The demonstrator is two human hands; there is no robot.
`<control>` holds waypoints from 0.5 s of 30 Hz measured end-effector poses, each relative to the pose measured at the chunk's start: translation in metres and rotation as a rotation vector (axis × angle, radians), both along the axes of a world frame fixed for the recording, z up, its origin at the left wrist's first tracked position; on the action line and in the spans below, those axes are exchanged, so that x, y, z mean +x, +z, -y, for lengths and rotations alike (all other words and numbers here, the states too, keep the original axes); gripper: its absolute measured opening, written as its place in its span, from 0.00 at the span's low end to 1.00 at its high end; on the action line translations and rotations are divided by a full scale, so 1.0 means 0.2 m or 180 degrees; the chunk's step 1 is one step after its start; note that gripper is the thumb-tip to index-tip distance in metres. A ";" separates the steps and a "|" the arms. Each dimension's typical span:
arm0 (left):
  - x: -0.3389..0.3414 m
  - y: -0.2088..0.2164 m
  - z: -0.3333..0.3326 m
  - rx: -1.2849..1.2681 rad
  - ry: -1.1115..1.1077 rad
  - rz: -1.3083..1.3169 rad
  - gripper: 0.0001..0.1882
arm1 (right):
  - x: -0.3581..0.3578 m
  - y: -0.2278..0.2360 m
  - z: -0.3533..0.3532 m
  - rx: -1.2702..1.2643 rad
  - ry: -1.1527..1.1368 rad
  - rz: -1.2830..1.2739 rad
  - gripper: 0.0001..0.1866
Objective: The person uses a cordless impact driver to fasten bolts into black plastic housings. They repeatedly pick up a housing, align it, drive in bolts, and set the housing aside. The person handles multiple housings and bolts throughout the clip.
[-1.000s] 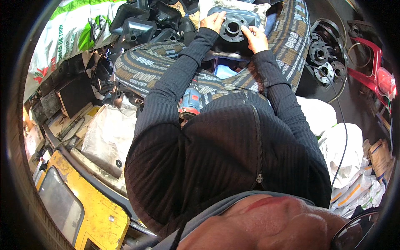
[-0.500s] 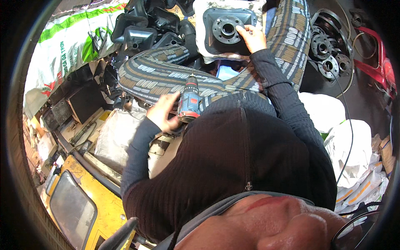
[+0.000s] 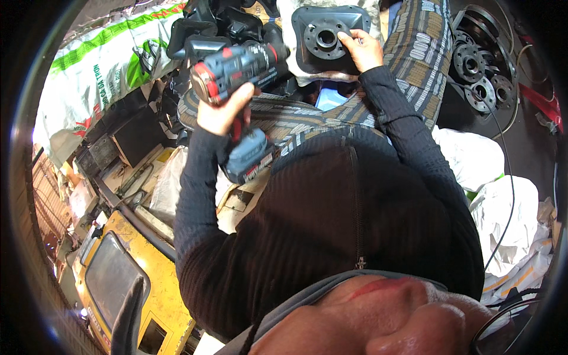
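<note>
My left hand (image 3: 222, 112) grips a blue and black cordless drill (image 3: 236, 71) by its handle, the chuck pointing right toward a black part with a square, rounded-corner base (image 3: 305, 59). This base lies on a white padded cushion (image 3: 286, 18) beyond my lap. On it sits a round metal flange (image 3: 322, 53) with a central bore and holes around it. My right hand (image 3: 365, 52) is closed, thumb and fingers pinched at the flange's right edge. Whether a small fastener is between the fingertips cannot be made out.
More black square-based parts (image 3: 204, 47) are piled at the far left, beside a white and green sack (image 3: 77, 89). Several round flanges (image 3: 470, 65) lie in a dark round container at right, near a cable (image 3: 503, 154). A yellow machine panel (image 3: 148, 284) stands at lower left.
My left hand has taken hold of the drill and raised it from beside my lap, up toward the black part. My right hand stays at the flange's edge.
</note>
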State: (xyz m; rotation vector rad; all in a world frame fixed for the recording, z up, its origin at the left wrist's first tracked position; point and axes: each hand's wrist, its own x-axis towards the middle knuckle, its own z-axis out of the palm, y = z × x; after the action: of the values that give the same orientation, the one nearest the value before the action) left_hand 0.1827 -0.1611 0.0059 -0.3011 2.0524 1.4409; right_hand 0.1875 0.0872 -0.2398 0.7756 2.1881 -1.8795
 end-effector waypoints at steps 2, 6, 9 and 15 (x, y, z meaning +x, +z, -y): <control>-0.16 0.00 -0.07 -0.0211 -0.0176 -0.0132 0.17 | 0.01 0.03 0.00 0.0047 -0.0012 -0.0019 0.22; -0.31 -0.04 -0.14 -0.0654 -0.0567 -0.0162 0.14 | 0.00 0.09 -0.01 -0.0061 0.0010 0.0060 0.24; -0.33 -0.06 -0.16 -0.0761 -0.0581 0.0031 0.14 | 0.00 0.10 0.00 -0.0051 -0.0062 0.0016 0.22; -0.31 -0.07 -0.19 -0.0704 -0.0538 0.0002 0.15 | 0.00 0.08 0.01 -0.0175 -0.0072 -0.0062 0.21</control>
State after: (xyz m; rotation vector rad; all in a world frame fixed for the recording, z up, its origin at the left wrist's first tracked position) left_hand 0.1198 -0.1236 -0.0089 -0.2112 2.1833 1.1160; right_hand 0.1881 0.0860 -0.2241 0.7785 2.1380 -1.9573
